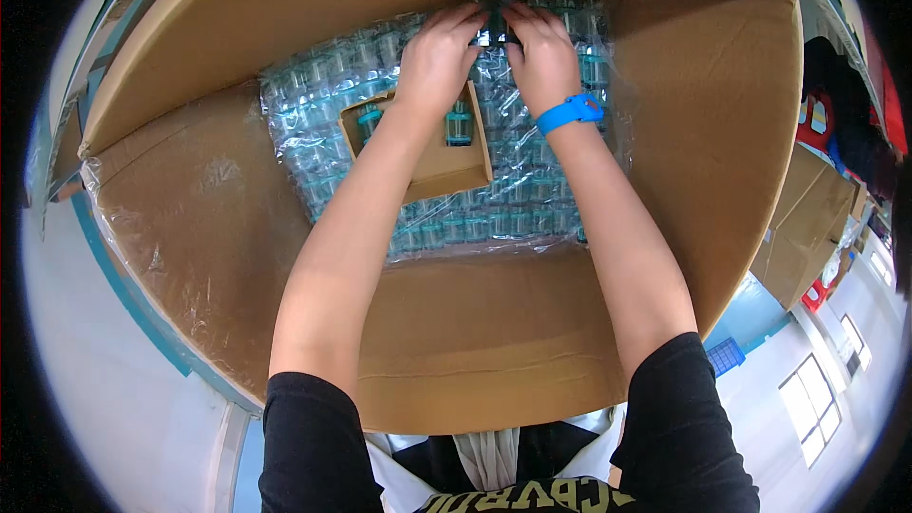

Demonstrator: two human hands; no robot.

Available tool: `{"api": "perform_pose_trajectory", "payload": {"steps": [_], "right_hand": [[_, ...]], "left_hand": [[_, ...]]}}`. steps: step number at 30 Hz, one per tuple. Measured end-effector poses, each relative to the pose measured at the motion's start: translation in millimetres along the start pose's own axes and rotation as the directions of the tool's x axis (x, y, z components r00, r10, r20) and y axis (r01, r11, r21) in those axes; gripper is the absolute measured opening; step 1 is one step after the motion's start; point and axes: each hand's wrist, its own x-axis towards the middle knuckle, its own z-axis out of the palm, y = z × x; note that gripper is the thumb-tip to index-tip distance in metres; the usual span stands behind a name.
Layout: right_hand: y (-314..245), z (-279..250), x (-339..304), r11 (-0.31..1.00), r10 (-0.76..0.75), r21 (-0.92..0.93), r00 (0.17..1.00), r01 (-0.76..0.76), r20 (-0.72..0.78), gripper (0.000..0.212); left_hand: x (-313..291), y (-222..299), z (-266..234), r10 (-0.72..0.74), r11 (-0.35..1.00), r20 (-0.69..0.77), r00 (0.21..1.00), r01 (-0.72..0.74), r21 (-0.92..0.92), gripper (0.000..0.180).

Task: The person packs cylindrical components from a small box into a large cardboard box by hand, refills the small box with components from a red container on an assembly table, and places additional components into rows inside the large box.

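Observation:
Both hands reach deep into a large cardboard box [494,342], to the far side of a layer of small teal glass bottles [522,195] under clear plastic film. My left hand [440,49] has its fingers and thumb curled round a small glass bottle [484,36]. Facing it, my right hand [545,55] is closed in the same way on the bottles between the two hands; the fingertips are partly hidden. A shallow cardboard tray [446,180] rests on the film below my left hand. In it stand a teal bottle [459,123] and another bottle [370,121], partly behind my left forearm.
High box walls surround the bottles, with a tall side wall [708,114] at the right and a flap [190,209] at the left. Outside, at right, are more cardboard boxes [807,218], a blue basket [726,356] and red stools [815,122].

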Motion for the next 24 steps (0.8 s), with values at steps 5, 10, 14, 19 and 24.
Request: {"api": "perform_pose_trajectory", "payload": {"steps": [5, 10, 14, 19, 24], "right_hand": [[10, 6, -1, 0.993, -0.087, -0.077, 0.996, 0.085, -0.014, 0.04], [3, -3, 4, 0.986, -0.083, -0.143, 0.996, 0.087, 0.033, 0.04], [-32, -15, -4, 0.994, -0.047, -0.1, 0.999, 0.048, 0.019, 0.037], [-76, -21, -65, 0.99, -0.131, 0.07, 0.968, 0.119, 0.215, 0.032], [-95, 0, -87, 0.866, -0.165, -0.397, 0.922, 0.305, 0.349, 0.04]], "left_hand": [[3, -3, 9, 0.023, 0.995, 0.041, 0.999, -0.026, 0.091, 0.034], [12, 7, 6, 0.024, 0.976, 0.089, 0.996, -0.043, 0.212, 0.029], [2, 10, -16, 0.005, 0.986, 0.056, 0.998, -0.014, 0.165, 0.023], [-73, 17, -68, -0.222, 0.975, -0.069, 0.973, 0.22, -0.029, 0.016], [-122, 8, -62, -0.212, 0.975, 0.065, 0.975, 0.206, 0.083, 0.039]]}}
